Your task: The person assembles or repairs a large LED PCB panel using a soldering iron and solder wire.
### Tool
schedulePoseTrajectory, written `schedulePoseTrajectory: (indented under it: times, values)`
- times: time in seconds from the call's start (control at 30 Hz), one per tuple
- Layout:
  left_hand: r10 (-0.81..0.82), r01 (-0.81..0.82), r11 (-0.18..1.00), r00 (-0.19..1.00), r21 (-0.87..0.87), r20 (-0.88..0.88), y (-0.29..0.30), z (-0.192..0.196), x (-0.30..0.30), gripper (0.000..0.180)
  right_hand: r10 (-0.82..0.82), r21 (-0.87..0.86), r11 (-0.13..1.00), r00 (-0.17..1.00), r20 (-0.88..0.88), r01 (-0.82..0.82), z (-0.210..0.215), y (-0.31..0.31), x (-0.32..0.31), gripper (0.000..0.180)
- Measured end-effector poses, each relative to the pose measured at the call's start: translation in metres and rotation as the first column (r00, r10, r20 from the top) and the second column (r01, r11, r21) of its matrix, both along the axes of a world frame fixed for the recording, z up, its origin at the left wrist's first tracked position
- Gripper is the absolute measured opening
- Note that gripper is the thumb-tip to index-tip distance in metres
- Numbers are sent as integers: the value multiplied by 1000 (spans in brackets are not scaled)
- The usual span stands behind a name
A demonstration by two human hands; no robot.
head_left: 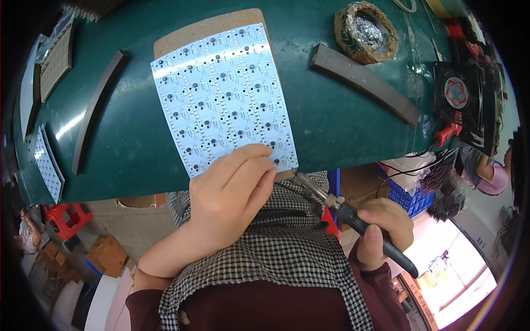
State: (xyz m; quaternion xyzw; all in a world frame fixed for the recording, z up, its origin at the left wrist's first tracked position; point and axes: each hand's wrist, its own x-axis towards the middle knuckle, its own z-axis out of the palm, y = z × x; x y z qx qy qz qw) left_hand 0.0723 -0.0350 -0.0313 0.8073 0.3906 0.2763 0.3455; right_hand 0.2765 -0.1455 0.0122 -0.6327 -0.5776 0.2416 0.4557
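Note:
A white circuit board panel (223,91), dotted with rows of small dark components, lies on a brown backing board (207,26) at the table's near side. My left hand (229,185) rests over the panel's near edge, fingers bent and pressed together at its near right part. Whether a small part sits between those fingertips is hidden. In my right hand (386,229) is a soldering iron (353,218), held by its dark handle. Its metal tip points up and left, close to the panel's near right corner; I cannot tell whether they touch.
Dark bars (367,83) (96,113) flank the panel on the green table (309,127). A crusted bowl (367,33) with silvery metal stands far right, near a black fan (457,92). More boards (48,165) lie left. A blue crate (411,198) and another person (488,174) are right.

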Motion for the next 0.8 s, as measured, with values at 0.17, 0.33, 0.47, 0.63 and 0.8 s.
schedulePoseTrajectory:
  times: [0.17,0.33,0.47,0.63,0.8]
  values:
    - [1,1,999,999,37,-39,0,0,2,18,-30,-60,998,998,52,33,-1,6,-6,16]
    - [-1,5,995,999,100,-42,0,-3,3,19,-21,-61,998,999,46,24,0,8,-7,15]
    - [8,-5,996,1000,93,-28,0,0,5,17,-24,-77,997,999,31,26,1,7,-7,15]
    - [4,-2,996,1000,84,-27,0,0,5,14,-23,-65,998,999,24,24,0,8,-7,15]
    - [9,-3,995,999,104,-53,-1,-2,4,18,-15,-111,994,999,28,18,1,9,-6,15]
